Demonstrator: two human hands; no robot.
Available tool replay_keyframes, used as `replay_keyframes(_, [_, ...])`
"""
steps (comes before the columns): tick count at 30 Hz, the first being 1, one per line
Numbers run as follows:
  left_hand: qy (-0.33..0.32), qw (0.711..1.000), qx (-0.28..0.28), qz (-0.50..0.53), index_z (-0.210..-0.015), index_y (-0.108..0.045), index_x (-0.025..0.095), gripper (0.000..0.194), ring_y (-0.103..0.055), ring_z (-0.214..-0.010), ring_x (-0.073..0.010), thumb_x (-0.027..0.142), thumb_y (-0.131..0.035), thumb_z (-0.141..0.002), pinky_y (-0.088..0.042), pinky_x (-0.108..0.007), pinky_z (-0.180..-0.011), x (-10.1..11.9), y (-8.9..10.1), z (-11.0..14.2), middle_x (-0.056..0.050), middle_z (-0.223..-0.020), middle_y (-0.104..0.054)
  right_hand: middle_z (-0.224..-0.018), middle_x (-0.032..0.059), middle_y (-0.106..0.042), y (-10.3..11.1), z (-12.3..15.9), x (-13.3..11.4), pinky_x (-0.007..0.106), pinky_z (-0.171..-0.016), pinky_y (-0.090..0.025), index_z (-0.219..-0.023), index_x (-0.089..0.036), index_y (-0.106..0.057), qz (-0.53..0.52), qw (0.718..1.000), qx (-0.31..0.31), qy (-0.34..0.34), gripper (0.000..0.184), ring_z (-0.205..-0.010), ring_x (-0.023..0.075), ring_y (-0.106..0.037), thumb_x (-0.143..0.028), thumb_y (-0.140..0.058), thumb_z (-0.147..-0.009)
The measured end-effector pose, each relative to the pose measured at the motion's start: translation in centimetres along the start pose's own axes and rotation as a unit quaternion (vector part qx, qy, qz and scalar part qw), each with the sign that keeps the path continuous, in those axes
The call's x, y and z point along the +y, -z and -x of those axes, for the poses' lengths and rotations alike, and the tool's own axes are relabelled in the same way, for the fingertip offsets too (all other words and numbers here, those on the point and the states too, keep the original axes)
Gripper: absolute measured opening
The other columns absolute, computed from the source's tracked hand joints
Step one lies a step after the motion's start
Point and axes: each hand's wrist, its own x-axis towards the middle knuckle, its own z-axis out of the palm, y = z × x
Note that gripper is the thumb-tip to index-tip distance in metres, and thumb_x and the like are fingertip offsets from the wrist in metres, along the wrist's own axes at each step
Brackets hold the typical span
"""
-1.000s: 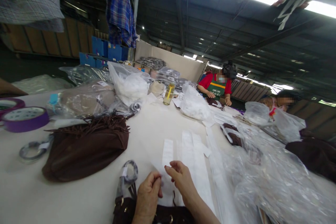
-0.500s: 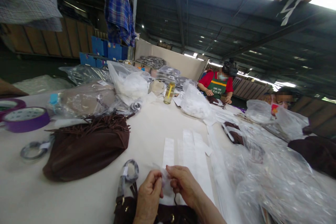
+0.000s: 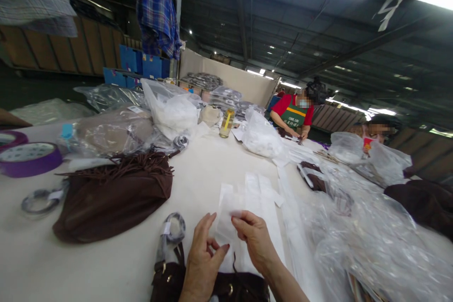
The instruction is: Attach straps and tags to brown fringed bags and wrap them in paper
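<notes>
Between finger and thumb, my right hand (image 3: pixel 255 239) pinches a thin translucent white sheet (image 3: pixel 226 227); whether it is paper or plastic I cannot tell. Just left of the sheet, my left hand (image 3: pixel 202 258) holds nothing, its thumb and fingers apart. Below both hands lies a dark brown handbag (image 3: pixel 244 284) with gold eyelets and a thin cord standing up from it, its lower part cut off by the frame. Its strap (image 3: pixel 174 229), coiled in a wrapping, rests to the left. White strips (image 3: pixel 262 203) lie flat beyond my hands.
A brown fringed handbag (image 3: pixel 116 205) lies at left, near purple tape rolls (image 3: pixel 31 163). Clear plastic bags (image 3: pixel 382 226) cover the right side. A bottle of yellowish liquid (image 3: pixel 226 123) and stuffed white bags (image 3: pixel 262 137) stand farther back. A co-worker (image 3: pixel 295 115) works across the table.
My left hand has let go of the thin sheet and its fingers have spread. My right hand has moved slightly up and right, still pinching it. The co-worker leans lower.
</notes>
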Motion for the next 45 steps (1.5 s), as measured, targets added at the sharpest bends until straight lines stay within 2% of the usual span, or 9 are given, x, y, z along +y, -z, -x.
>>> replay_keyframes(9, [-0.051,0.998,0.001,-0.024,-0.102,-0.058,0.020,0.036,-0.049,-0.057,-0.0091,0.027,-0.065,-0.067,-0.047,-0.023,-0.054,0.6,0.7,0.0,-0.004,-0.102,-0.054,-0.060,-0.0030,-0.055,-0.2,0.8,-2.3,0.024,-0.062,-0.036,-0.063,-0.016,-0.063,0.059,0.988,-0.137,0.029,0.015,-0.060,0.0109,-0.046,-0.030,-0.070,-0.063])
replay_keyframes(15, [0.035,0.988,-0.152,0.015,-0.075,-0.063,0.017,0.023,-0.047,-0.049,-0.0122,0.039,-0.057,-0.076,-0.043,-0.022,-0.051,0.6,1.4,-0.1,0.004,-0.052,-0.049,-0.075,0.0000,-0.061,-0.5,1.4,-1.3,0.027,-0.074,-0.040,-0.070,-0.017,-0.069,0.050,0.968,-0.244,0.023,0.016,-0.076,0.0161,-0.054,-0.033,-0.068,-0.067])
replay_keyframes(18, [0.051,0.984,-0.171,0.018,-0.070,-0.062,0.017,0.021,-0.051,-0.052,-0.0139,0.036,-0.055,-0.075,-0.043,-0.022,-0.052,0.5,1.3,0.3,0.003,-0.054,-0.055,-0.096,0.0047,-0.062,-0.7,-0.6,-0.5,0.031,-0.084,-0.040,-0.074,-0.018,-0.068,0.010,0.986,-0.169,0.010,0.024,-0.097,0.0227,-0.053,-0.039,-0.071,-0.063])
replay_keyframes(24, [-0.011,0.991,-0.136,0.013,-0.062,-0.058,0.018,0.018,-0.057,-0.087,-0.0193,0.032,-0.055,-0.073,-0.046,-0.026,-0.074,0.7,1.1,0.3,-0.009,-0.114,-0.060,-0.125,0.0088,-0.051,0.5,-4.7,-0.3,0.040,-0.097,-0.031,-0.100,-0.023,-0.063,0.011,1.000,0.005,0.016,0.053,-0.121,0.0271,-0.040,-0.060,-0.064,-0.063])
replay_keyframes(28, [0.031,0.987,-0.155,0.013,-0.064,-0.057,0.017,0.026,-0.043,-0.048,-0.0104,0.040,-0.052,-0.077,-0.037,-0.020,-0.048,0.9,1.2,-0.1,0.002,-0.057,-0.052,-0.105,0.0137,-0.064,2.2,-1.4,-0.8,0.042,-0.088,-0.037,-0.100,-0.016,-0.066,0.021,0.988,-0.151,-0.027,0.062,-0.102,0.0285,-0.055,-0.063,-0.066,-0.059])
replay_keyframes(31, [0.038,0.988,-0.148,-0.013,-0.070,-0.059,0.017,0.029,-0.044,-0.048,-0.0114,0.042,-0.049,-0.078,-0.037,-0.020,-0.047,1.2,1.3,-0.3,0.005,-0.050,-0.044,-0.110,0.0082,-0.062,2.4,1.7,-0.6,0.038,-0.086,-0.040,-0.114,-0.022,-0.060,0.005,0.960,-0.276,-0.055,0.080,-0.103,0.0265,-0.053,-0.046,-0.084,-0.041])
replay_keyframes(36, [0.022,0.990,-0.124,-0.058,-0.082,-0.057,0.015,0.029,-0.054,-0.062,-0.0165,0.043,-0.049,-0.076,-0.047,-0.029,-0.063,1.3,1.3,-0.2,-0.001,-0.066,-0.056,-0.067,0.0006,-0.064,0.5,3.1,0.5,0.028,-0.068,-0.041,-0.069,-0.017,-0.070,0.127,0.988,-0.085,0.032,0.017,-0.067,0.0152,-0.054,-0.031,-0.073,-0.061])
replay_keyframes(41, [-0.100,0.973,-0.120,-0.169,-0.119,-0.043,0.012,0.062,-0.052,-0.105,-0.0269,0.022,-0.063,-0.061,-0.043,-0.044,-0.089,2.9,2.3,2.1,-0.017,-0.124,-0.047,-0.058,-0.0020,-0.058,-0.4,4.1,-1.2,0.025,-0.061,-0.039,-0.063,-0.016,-0.066,0.103,0.990,0.009,0.093,0.020,-0.061,0.0119,-0.048,-0.035,-0.064,-0.069])
replay_keyframes(45, [-0.147,0.908,-0.206,-0.334,-0.108,-0.054,0.016,0.048,-0.045,-0.116,-0.0316,0.019,-0.063,-0.061,-0.038,-0.050,-0.096,5.7,4.7,5.3,-0.014,-0.122,-0.052,-0.064,-0.0007,-0.062,-0.5,7.0,-3.9,0.025,-0.065,-0.041,-0.068,-0.017,-0.068,0.098,0.986,0.012,0.134,0.018,-0.065,0.0130,-0.052,-0.035,-0.065,-0.070])
